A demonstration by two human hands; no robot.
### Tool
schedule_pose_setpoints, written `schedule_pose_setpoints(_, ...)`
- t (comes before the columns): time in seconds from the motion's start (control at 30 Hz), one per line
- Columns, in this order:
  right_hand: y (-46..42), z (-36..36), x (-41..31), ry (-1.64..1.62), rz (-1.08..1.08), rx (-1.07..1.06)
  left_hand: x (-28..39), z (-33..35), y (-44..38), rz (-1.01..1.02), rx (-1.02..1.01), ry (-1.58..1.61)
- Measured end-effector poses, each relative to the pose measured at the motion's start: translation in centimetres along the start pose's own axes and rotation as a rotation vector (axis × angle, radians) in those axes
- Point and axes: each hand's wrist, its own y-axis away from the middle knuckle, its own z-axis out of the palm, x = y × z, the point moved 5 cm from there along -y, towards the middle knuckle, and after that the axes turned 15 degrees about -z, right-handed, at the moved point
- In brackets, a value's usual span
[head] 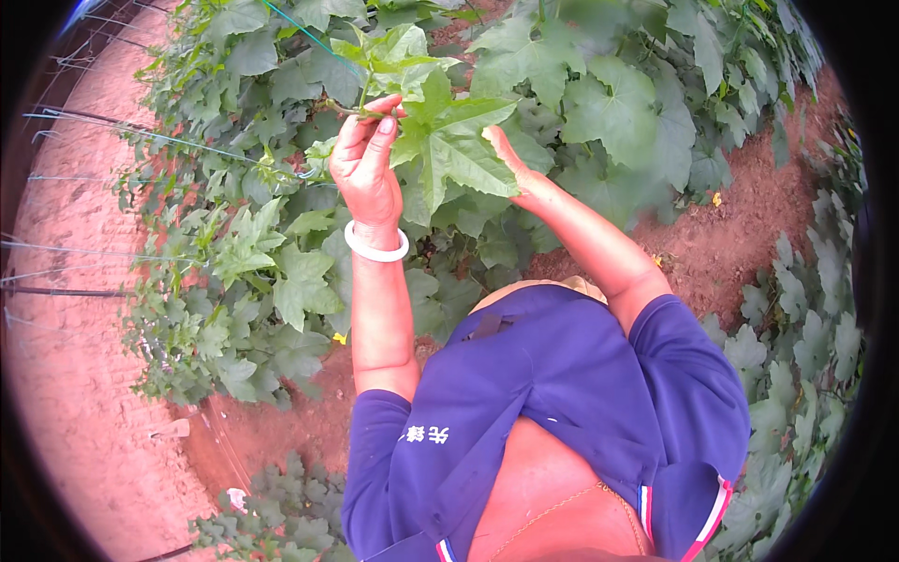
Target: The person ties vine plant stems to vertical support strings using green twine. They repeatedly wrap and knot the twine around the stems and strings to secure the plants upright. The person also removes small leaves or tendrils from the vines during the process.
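Note:
My left hand [369,165], with a white bangle [377,243] at its wrist, pinches a thin green vine stem [372,114] between thumb and fingers. Young light-green leaves [393,60] spread from the shoot just above it. A broad lobed leaf [456,144] hangs right of the left hand. My right hand [511,163] is behind that leaf's right edge; most of its fingers are hidden, so I cannot tell whether it holds anything. A green twine [312,34] runs down from the top towards the shoot.
Dense vine foliage [611,105] fills the space ahead. Several strings [204,146] stretch in from the left over a pale dirt strip [77,337]. Bare reddish soil [744,218] lies to the right, with another leafy row [808,365] beyond. A yellow flower [340,338] shows low in the leaves.

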Motion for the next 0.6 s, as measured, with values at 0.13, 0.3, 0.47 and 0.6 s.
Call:
schedule_pose_setpoints(0.13, 1.3, 2.7, -3.3, 0.337, -0.141, -0.155, -0.6, -4.4, 2.2, -0.012, -0.009, 0.295)
schedule_pose_setpoints(0.3, 4.4, 5.3, -1.0, 0.307, -0.293, -0.489, -0.3, -10.8, 5.4, -0.060, -0.018, 0.685)
schedule_pose_setpoints(0.47, 3.4, 2.1, 3.4, 0.069, 0.199, -0.001, 0.3, -12.9, 8.3, -0.024, 0.097, 0.681)
schedule_pose_setpoints(0.6, 3.1, -0.7, 5.6, 0.028, 0.693, 0.013, 1.1, -12.4, 9.5, 0.013, 0.119, 0.663)
